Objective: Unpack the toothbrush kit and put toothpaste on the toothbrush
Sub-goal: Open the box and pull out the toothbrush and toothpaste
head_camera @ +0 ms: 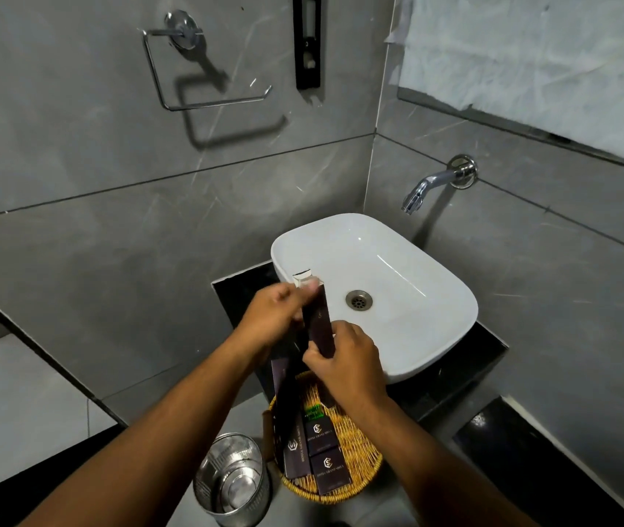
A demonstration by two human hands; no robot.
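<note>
Left hand (pixel 278 311) pinches the open top flap of the toothbrush kit box (pixel 318 321); right hand (pixel 344 361) is closed around its lower end. I see the box's long axis near upright, over the sink (pixel 417 336) edge. Pull goes upward, left hand nearer.

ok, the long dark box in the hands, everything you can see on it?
The toothbrush kit box is a slim, dark maroon carton, apparently cardboard, held roughly upright over the near edge of the white sink. Its top flap is open, pale inside. The left hand pinches the top end; the right hand grips the lower end. Small print is unreadable.
</note>
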